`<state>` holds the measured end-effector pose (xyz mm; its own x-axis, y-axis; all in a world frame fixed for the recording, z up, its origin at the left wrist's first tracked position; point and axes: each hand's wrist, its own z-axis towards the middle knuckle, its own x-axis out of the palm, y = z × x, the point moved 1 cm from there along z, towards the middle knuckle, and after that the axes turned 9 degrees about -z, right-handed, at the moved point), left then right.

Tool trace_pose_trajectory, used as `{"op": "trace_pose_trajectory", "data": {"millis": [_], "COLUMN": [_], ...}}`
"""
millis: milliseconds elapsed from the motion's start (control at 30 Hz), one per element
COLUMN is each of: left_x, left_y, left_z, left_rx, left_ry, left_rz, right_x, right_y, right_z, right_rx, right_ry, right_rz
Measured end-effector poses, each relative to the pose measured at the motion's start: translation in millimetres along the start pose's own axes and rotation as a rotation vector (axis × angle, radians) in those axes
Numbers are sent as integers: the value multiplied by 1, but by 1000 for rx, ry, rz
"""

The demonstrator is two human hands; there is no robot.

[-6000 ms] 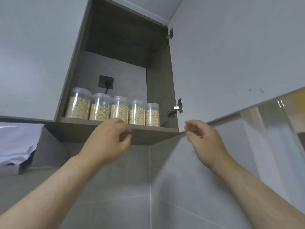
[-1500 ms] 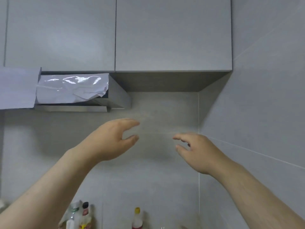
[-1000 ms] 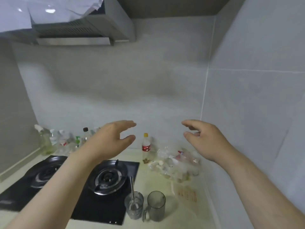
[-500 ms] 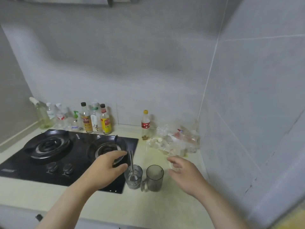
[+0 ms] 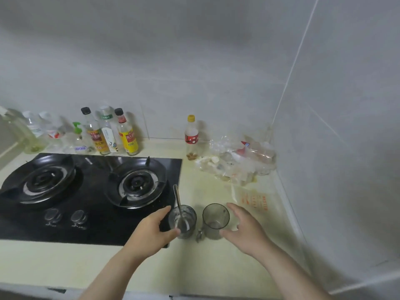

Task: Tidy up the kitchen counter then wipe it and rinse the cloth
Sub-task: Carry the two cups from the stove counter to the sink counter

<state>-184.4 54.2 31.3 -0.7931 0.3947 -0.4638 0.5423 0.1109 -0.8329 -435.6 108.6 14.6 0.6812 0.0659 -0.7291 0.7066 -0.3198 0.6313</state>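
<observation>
Head view: the left hand (image 5: 151, 232) grasps the glass (image 5: 186, 221), which holds one spoon (image 5: 178, 198), at the stove's (image 5: 91, 213) right edge. The right hand (image 5: 246, 232) cups the mug (image 5: 214, 219) just beside it; whether it grips, I cannot tell. Bare counter (image 5: 194, 267) runs to the front edge. Bags (image 5: 238, 163) fill the corner. Two burners (image 5: 137, 185), two knobs (image 5: 79, 217), seven grouped bottles (image 5: 126, 133), and one yellow-capped bottle (image 5: 191, 135) apart.

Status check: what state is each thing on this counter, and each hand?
Clear glass tumbler: upright, metal spoon standing inside.
Smoky grey handled mug: upright, no spoon.
Black gas hob: both burners unlit.
Yellow-capped clear bottle: upright, capped.
Clear plastic bags: crumpled in corner.
Left hand: cupped round tumbler, grip unclear.
Right hand: open beside mug.
</observation>
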Motion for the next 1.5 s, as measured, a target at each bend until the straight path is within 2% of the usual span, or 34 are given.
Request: {"op": "trace_pose_trajectory", "data": {"millis": [133,300,467,767,1167,1333,1500], "left_x": [1,14,20,25,11,-7,-22], "left_y": [14,29,34,44,25,-16,-34], "left_z": [31,61,72,88,44,-15,-85], "left_rx": [5,39,73,12,5,67,86], "left_ry": [47,128,157,194,-87,-240,-469], "left_rz": [44,269,226,231,50,-111,-143], "right_x": [9,19,26,33,5,-21,-38], "right_y": [-2,-7,-14,-22,-8,15,46], "right_z": [25,45,54,65,43,16,-19], "right_rx": [35,74,98,78,-52,-164,-309], "right_ry": [41,134,146,143,40,16,21], "right_rz": [-37,-117,-122,-180,-85,-34,0]}}
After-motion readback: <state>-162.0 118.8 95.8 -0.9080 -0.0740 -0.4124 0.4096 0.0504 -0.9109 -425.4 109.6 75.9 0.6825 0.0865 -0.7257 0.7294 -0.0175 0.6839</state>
